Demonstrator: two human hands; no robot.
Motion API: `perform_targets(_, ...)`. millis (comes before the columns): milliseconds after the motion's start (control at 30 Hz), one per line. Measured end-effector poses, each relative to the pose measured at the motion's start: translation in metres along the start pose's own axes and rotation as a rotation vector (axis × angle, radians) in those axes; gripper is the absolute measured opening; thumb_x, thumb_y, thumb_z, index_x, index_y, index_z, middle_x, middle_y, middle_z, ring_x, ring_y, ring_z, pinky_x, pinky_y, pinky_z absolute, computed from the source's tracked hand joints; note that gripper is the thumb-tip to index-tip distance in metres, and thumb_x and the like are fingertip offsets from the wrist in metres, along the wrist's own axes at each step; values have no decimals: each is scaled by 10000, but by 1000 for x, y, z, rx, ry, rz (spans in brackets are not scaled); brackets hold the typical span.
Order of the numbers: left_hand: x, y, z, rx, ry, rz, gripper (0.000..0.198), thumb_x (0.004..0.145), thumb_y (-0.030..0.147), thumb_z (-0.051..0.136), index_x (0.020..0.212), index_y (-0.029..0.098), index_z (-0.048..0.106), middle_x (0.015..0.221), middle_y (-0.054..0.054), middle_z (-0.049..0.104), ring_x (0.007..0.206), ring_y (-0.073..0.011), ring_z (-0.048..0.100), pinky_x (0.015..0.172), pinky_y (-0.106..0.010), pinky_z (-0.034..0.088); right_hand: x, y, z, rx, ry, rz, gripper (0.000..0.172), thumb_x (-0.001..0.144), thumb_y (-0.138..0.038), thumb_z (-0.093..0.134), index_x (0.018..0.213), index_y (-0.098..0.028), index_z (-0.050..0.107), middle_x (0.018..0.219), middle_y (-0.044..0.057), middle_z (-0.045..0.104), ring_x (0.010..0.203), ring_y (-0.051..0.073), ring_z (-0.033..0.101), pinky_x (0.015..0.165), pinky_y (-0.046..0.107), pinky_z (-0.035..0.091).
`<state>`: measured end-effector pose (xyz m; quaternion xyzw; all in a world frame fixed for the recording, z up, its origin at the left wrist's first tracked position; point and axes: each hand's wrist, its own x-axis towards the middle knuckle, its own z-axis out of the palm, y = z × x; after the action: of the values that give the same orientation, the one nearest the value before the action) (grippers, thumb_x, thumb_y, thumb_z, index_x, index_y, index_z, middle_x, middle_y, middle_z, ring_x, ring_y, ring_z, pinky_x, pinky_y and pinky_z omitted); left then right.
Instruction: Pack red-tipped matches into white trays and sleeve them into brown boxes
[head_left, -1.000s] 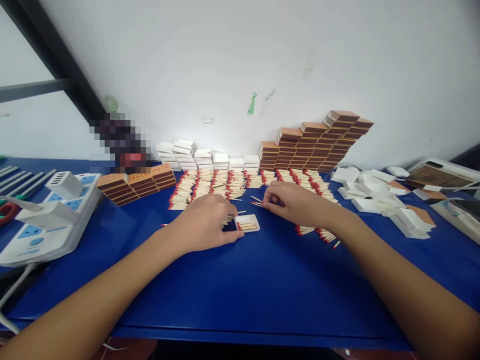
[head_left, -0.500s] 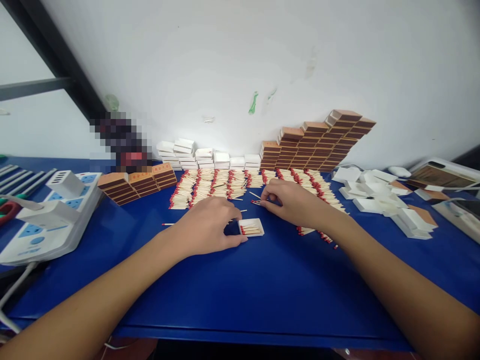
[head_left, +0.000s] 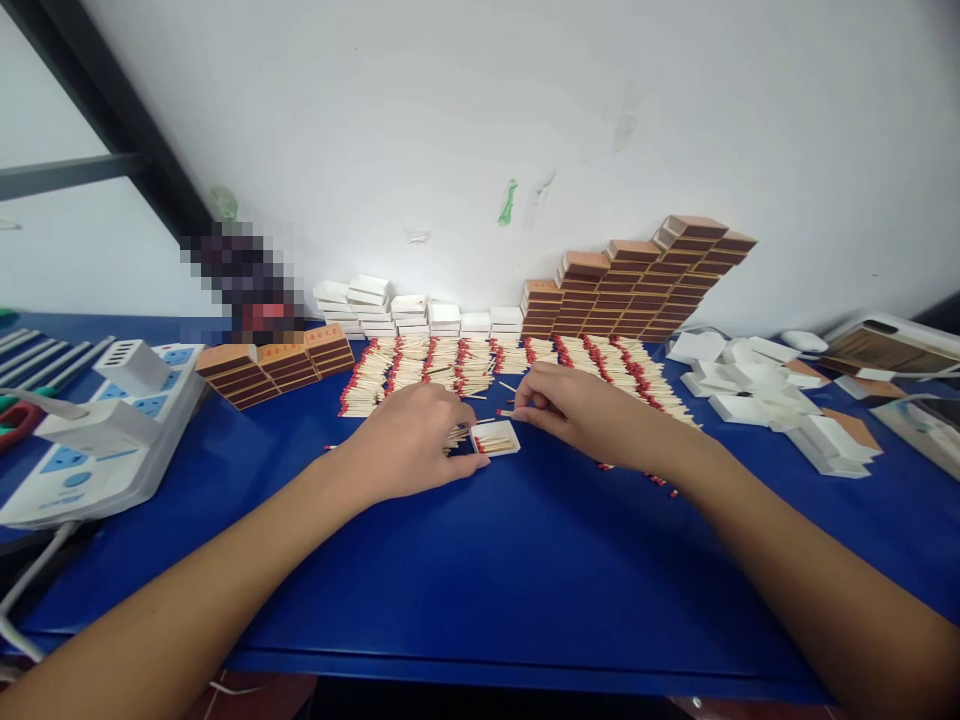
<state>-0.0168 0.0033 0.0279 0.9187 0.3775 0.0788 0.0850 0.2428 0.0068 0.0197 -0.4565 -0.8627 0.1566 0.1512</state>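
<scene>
Bracing the small white tray (head_left: 511, 432) lightly by its end suits this step: the left hand (head_left: 412, 435) curves around that end, thumb near and fingers far, and should press just enough to stop sliding without bending the walls. The right hand (head_left: 566, 402) is narrowed on a match (head_left: 505, 413); whether it hides more cannot be told. Its red head points left, like the loose matches inside (head_left: 496, 444), so a low, level approach should suit. The tray lies right of the left hand, touching it, and just left of the right hand, slightly nearer the body.
</scene>
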Motion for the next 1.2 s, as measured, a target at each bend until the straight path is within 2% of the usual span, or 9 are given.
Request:
perform_targets(200, 1, 1, 0, 18, 19, 7, 308, 924, 485, 734, 977, 185, 776, 902, -75, 747, 927, -275, 692, 788, -377, 496, -6, -24, 4, 30, -70, -50, 125, 1055, -281, 566, 971, -233, 645, 1028, 48, 673, 832, 187, 621, 698, 329, 442)
perform_targets(267, 1, 3, -3, 6, -14, 20, 294, 926, 475, 733, 955, 186, 776, 893, -68, 740, 904, -263, 688, 763, -366, 485, -4, -23, 6, 47, -20, -52, 109, 1047, -250, 577, 971, -230, 652, 996, 44, 671, 840, 188, 620, 711, 327, 446)
perform_targets(400, -2, 9, -6, -71, -74, 56, 314, 900, 496, 763, 1038, 215, 795, 930, -49, 744, 806, -212, 675, 679, -326, 452, 8, -17, 16, 84, 99, -64, 57, 1017, -209, 615, 996, -219, 667, 991, 54, 649, 876, 197, 616, 746, 325, 465)
perform_targets(467, -4, 11, -6, -90, -92, 74, 330, 893, 512, 766, 1042, 219, 801, 925, -44, 742, 757, -194, 661, 648, -320, 434, 14, -16, 24, 93, 81, -76, 51, 1010, -207, 624, 973, -212, 658, 998, 57, 635, 876, 196, 607, 736, 320, 466)
perform_targets(567, -4, 10, -5, -83, -94, 79, 332, 890, 514, 765, 1028, 215, 807, 923, -46, 746, 747, -191, 659, 643, -322, 432, 19, -17, 29, 45, 36, -87, 133, 1020, -177, 581, 896, -205, 617, 990, 61, 626, 864, 194, 595, 717, 319, 454)
perform_targets(667, -4, 8, -5, -79, -75, 69, 324, 887, 488, 772, 1055, 213, 804, 937, -48, 755, 802, -206, 681, 686, -324, 458, 15, -12, 22, -19, 7, -53, 159, 1046, -220, 555, 895, -208, 600, 1004, 71, 630, 871, 206, 604, 737, 339, 464)
perform_targets(867, -2, 7, -6, -74, -88, 46, 330, 900, 478, 758, 1080, 205, 796, 957, -50, 754, 883, -228, 689, 739, -342, 478, 0, 19, -1, -109, -32, 40, 201, 1072, -306, 507, 925, -217, 611, 1032, 86, 636, 888, 233, 619, 755, 374, 477)
perform_targets(1033, -1, 7, -6, -72, -87, 45, 310, 911, 482, 739, 1036, 205, 797, 930, -49, 742, 837, -214, 670, 706, -340, 461, 2, 25, 1, -142, -44, 41, 187, 1068, -301, 506, 924, -223, 595, 1041, 86, 638, 881, 236, 616, 742, 368, 469)
perform_targets(1200, -2, 8, -7, -75, -87, 46, 313, 909, 476, 744, 1048, 201, 799, 907, -49, 740, 817, -208, 667, 695, -329, 455, 5, 21, 5, -155, 13, 42, 91, 1047, -287, 560, 1000, -221, 604, 1040, 83, 641, 916, 244, 614, 756, 362, 465)
